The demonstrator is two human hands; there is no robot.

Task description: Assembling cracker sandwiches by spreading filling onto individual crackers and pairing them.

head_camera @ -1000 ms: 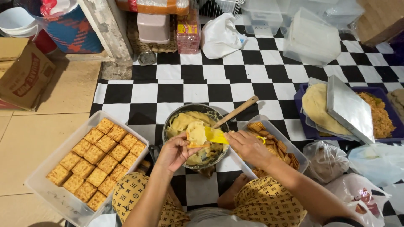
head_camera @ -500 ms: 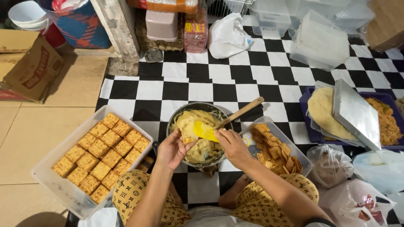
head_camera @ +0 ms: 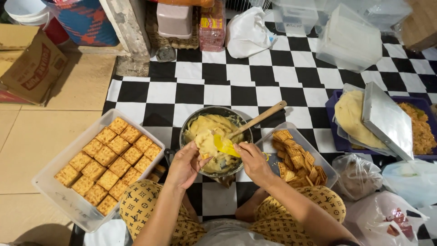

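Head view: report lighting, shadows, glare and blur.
Head view: even indoor light; soft shadow beneath the cracker tray; mild sheen on the metal lid and clear bags; hands sharp, left hand and right hand over the bowl unblurred; wide-angle bending at the edges.

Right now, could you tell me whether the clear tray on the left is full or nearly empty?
Nearly full: square crackers lie in close rows across the clear tray.

1. We see a brown cardboard box (head_camera: 32, 64) with red print lying at the far left on the tan floor.
2. A clear packet with a yellow-and-red label (head_camera: 212, 27) stands at top centre, beside a white bag (head_camera: 248, 32).
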